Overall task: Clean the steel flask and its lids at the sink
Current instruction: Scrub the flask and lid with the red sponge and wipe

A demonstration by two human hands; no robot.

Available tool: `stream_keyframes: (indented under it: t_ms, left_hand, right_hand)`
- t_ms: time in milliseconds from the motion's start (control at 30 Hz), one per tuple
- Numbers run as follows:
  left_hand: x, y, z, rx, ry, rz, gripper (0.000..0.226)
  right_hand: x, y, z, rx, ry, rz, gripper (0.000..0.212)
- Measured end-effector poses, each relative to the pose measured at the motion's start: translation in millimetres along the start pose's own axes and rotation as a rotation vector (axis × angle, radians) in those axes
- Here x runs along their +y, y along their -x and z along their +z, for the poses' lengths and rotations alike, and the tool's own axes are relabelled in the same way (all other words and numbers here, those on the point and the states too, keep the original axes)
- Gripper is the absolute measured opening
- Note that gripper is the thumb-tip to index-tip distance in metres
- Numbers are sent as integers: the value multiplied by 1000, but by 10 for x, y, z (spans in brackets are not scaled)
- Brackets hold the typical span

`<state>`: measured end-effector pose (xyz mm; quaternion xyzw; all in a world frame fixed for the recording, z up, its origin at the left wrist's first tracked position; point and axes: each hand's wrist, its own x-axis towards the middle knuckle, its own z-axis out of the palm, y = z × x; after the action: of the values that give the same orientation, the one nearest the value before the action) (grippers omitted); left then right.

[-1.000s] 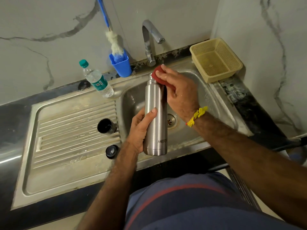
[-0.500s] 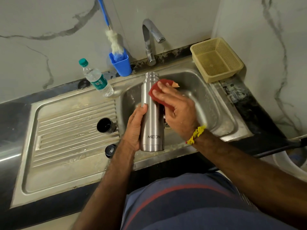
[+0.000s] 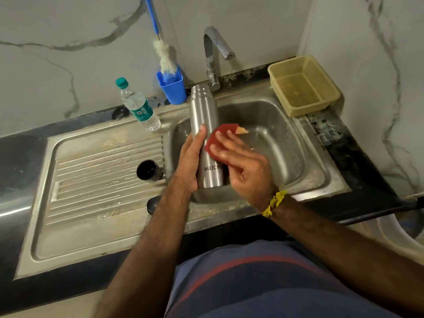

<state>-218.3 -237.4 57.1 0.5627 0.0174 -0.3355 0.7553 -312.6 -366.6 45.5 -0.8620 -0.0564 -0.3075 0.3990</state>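
Note:
The open steel flask (image 3: pixel 203 115) stands upright over the left side of the sink basin (image 3: pixel 286 143). My left hand (image 3: pixel 190 161) grips its lower body from the left. Against the flask's right side, about halfway up, my right hand (image 3: pixel 245 164) presses a red scrub pad (image 3: pixel 218 140). A black cup lid (image 3: pixel 149 171) lies on the ribbed drainboard (image 3: pixel 96 180), mouth facing me. A smaller black cap (image 3: pixel 152 204) sits near the front edge, partly hidden by my left forearm.
The tap (image 3: pixel 214 56) rises behind the flask with no water running. A blue holder (image 3: pixel 173 88) with a bottle brush and a plastic water bottle (image 3: pixel 137 106) stand at the back left. A beige basket (image 3: pixel 302 84) sits at the sink's back right corner.
My right hand has slid the red pad down from the flask's mouth to its middle. The flask has shifted slightly left and away from me.

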Motion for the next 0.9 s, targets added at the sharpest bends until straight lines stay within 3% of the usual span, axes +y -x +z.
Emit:
stream_keyframes:
  t_ms: [67,200,333,400,500,600,667,800,900]
  left_hand:
    - [8,-60,-19,27,23,-9,83]
    - [100,-123,39,27,-9,49,83]
    - [194,-214,-17,123,17,17,94]
    - [225,-251,-54,120,41,14,98]
    - [231,-246,-26,123,31,43,92]
    - [210,-185,23,114,30,-5,94]
    - [188,-171,13,95,27,7,92]
    - [130,-126,25,133,-58,113,58]
    - [76,-65,84,94,-45,136,67]
  right_hand:
    - [3,40,-12,-37,3,-93,53]
    - [7,43,29,49,-49,107,54]
    - [-5,168,-48,-48,-9,-168,53]
    - [61,206,-76,-25,-24,-191,53]
    - [127,218,-47,58,-60,-124,50]
    - [62,133,-1,140,-141,64,44]
    - [40,108,1,136,-151,63,42]
    - [101,10,-36,98,-127,101,45]
    - [68,-75,-4,108,-47,55,48]
